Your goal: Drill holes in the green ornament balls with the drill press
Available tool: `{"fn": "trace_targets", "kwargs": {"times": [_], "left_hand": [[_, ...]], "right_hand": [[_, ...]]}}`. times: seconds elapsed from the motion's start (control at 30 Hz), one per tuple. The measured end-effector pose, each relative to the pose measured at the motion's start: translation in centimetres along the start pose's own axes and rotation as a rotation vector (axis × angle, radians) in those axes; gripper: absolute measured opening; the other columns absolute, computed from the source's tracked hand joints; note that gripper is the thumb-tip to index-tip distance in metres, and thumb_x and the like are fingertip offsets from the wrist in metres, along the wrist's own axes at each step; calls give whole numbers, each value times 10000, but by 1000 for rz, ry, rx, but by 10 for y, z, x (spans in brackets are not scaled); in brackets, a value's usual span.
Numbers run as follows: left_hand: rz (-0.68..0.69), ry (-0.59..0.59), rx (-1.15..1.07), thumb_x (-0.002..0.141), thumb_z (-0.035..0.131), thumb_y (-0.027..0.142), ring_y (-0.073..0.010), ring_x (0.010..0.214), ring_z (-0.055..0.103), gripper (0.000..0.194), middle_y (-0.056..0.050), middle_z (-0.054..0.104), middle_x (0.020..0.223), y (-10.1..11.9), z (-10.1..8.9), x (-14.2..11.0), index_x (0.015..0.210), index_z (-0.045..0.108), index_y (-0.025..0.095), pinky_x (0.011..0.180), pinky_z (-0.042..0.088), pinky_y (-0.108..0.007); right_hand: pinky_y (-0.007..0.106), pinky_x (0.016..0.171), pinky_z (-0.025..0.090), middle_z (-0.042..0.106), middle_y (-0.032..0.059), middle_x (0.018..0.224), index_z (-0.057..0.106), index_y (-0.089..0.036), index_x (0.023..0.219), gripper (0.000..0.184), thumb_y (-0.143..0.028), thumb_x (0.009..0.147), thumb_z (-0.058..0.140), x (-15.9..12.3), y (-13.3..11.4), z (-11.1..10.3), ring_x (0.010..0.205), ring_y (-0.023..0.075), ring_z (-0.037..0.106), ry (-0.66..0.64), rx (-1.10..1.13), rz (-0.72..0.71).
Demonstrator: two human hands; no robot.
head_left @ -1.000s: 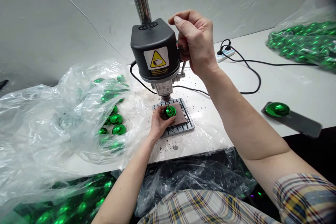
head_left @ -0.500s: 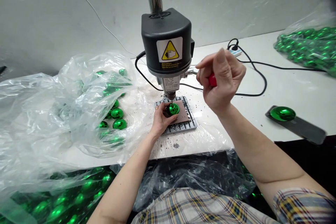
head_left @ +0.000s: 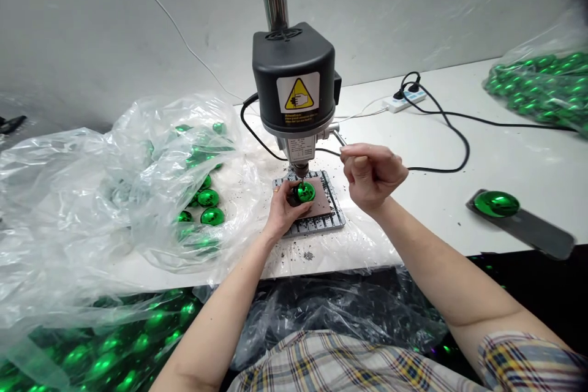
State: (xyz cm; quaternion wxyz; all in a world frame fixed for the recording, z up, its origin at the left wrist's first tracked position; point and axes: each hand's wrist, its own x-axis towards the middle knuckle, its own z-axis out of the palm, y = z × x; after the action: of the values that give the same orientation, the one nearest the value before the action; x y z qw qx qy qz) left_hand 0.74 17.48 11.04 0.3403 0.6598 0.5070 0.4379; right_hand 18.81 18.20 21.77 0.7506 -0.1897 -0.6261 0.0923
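Observation:
My left hand (head_left: 285, 208) grips a shiny green ball (head_left: 305, 193) between thumb and fingers. The ball rests on a brownish square pad (head_left: 324, 197) lying on the slotted metal base (head_left: 340, 220) of a small drill press (head_left: 294, 79). Right above the ball is the drill chuck (head_left: 301, 169), its bit reaching down to the ball's top; whether it is inside cannot be told. To the right of the machine, my right hand (head_left: 373, 176) is closed around the end of the feed lever (head_left: 339, 137), hiding its red knob.
Clear plastic bags with green balls (head_left: 212, 216) lie to the left. Another bag of green balls (head_left: 542, 89) sits far right. A phone (head_left: 542, 233) with a green ball (head_left: 497, 203) on it lies near the right edge. A power strip (head_left: 404, 99) and black cable (head_left: 459, 162) are behind.
My right hand has swung the lever from beside the motor housing downward and toward me. My left hand stays on the ball. The view has shifted slightly.

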Motion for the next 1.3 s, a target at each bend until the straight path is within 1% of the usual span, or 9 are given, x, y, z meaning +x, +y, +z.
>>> {"fn": "trace_targets", "kwargs": {"times": [0.1,0.47,0.57,0.73,0.87,1.03,1.13,1.23,1.3], "left_hand": [[-4,6,-14,676,881,323,-216,942,606,503,-51,660,1011,0,0,-1,1104,644,207,849,455,-332],[31,108,6,739,834,306,-210,917,658,470,-66,679,1021,13,1,-11,1135,606,197,784,545,-331],[228,166,171,816,776,281,-259,1112,646,459,-116,661,1202,20,-3,-51,1232,593,216,916,560,-412],[542,-298,295,921,637,234,-231,1141,663,361,-99,598,1408,11,-7,-162,1270,656,328,939,577,-388],[59,-513,329,944,586,271,-262,1134,682,391,-123,627,1383,-19,5,-206,1329,641,318,967,561,-424],[-722,-293,210,891,620,415,-374,1258,613,550,-206,669,1299,-21,23,-199,1374,589,155,1077,457,-510],[-611,-395,154,773,744,518,-384,1206,635,677,-200,660,1319,18,7,-187,1352,625,187,1022,486,-471],[-398,-559,56,803,720,538,-264,819,708,373,-90,764,927,63,-42,-155,1018,776,238,746,540,-354],[-332,-325,76,905,600,527,-211,661,648,349,-62,723,757,75,-85,-119,859,763,222,622,494,-309]], "right_hand": [[254,356,332,453,-64,490,712,-322,1022,145,-372,999,578,17,-6,6,334,75,349,112,43,-35],[254,313,221,326,-81,451,583,-242,850,196,-393,973,606,123,-6,31,353,100,283,10,145,617],[256,334,218,332,-79,443,573,-232,810,202,-293,1000,541,123,-11,33,360,101,279,33,105,638],[248,356,227,342,-82,437,560,-190,717,317,-76,982,429,123,-11,36,360,77,240,86,105,536],[235,351,226,346,-81,428,563,-174,679,351,-29,967,424,123,-9,38,351,68,261,118,126,501],[237,293,160,317,-89,361,578,-192,659,391,-7,971,431,124,-11,42,313,77,215,146,75,545],[241,280,74,285,-86,327,570,-201,587,445,67,912,426,125,-11,45,269,72,184,209,47,574],[236,289,44,303,-65,328,612,-192,572,437,78,872,443,125,-6,44,252,73,211,209,82,563],[228,291,50,305,-60,329,626,-189,569,435,82,861,450,124,-3,43,249,70,221,213,97,538]]}}
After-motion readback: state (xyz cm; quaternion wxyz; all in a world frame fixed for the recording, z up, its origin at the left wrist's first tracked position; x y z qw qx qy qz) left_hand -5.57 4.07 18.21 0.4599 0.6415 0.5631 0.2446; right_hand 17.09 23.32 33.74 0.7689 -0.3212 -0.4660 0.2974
